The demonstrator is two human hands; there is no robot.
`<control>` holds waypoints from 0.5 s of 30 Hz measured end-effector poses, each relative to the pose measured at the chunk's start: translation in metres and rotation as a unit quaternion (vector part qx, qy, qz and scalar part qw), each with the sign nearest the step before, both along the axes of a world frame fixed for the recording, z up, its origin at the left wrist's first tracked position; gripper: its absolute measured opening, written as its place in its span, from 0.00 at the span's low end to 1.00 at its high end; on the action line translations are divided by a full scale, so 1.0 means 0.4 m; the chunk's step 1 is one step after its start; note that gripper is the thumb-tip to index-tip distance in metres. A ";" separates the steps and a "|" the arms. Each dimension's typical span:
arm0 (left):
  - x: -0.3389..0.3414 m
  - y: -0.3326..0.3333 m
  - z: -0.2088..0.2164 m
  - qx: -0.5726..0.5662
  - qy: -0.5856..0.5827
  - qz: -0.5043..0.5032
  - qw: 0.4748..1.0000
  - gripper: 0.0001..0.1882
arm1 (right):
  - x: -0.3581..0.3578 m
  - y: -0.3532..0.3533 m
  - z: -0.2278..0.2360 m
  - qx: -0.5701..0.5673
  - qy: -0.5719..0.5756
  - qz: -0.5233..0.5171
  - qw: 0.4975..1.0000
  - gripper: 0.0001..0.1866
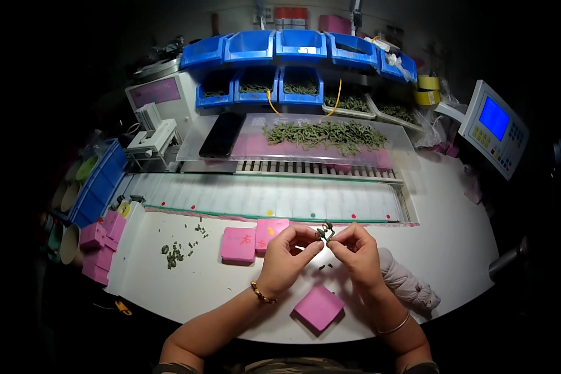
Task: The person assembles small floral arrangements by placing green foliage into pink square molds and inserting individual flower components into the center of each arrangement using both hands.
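In front of me, both hands meet over the white table. My left hand [285,257] pinches one side of a small dark-green looped piece [328,234] between thumb and fingertips. The fingers of my right hand [359,254] are closed on its other side. Fingertips cover part of the piece, so its full shape is hidden. Little dark-green bits [325,267] lie on the table between the hands. Nearer to me is a square pink block [319,307], between my forearms. Two more pink blocks, one with a red mark [238,244], lie beside my left hand.
Green bits [176,254] are scattered at left, near stacked pink blocks [104,246]. A bundled pale cloth [408,282] lies by my right forearm. Behind are a white slatted strip [262,196], a clear shelf heaped with green pieces [327,135], blue bins [249,48] and a screen panel [495,128].
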State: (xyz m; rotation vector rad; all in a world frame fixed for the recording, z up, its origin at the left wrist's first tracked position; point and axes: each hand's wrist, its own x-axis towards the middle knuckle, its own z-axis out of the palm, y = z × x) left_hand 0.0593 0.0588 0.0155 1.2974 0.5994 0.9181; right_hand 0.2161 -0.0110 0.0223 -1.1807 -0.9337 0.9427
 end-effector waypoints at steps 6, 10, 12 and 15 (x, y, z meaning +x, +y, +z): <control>-0.010 0.012 -0.024 -0.016 0.003 0.016 1.000 0.08 | 0.029 0.019 0.031 0.000 -0.055 -0.012 0.998 0.05; -0.020 0.010 -0.008 -0.066 0.025 0.011 0.997 0.09 | 0.149 0.076 0.135 -0.077 -0.197 0.066 0.975 0.06; -0.015 0.010 -0.007 -0.069 0.022 0.003 0.997 0.10 | 0.237 0.131 0.177 -0.152 -0.381 0.211 0.887 0.07; -0.015 0.005 0.000 -0.084 0.022 -0.001 0.996 0.11 | 0.341 0.265 0.286 -0.109 -0.413 0.085 0.900 0.07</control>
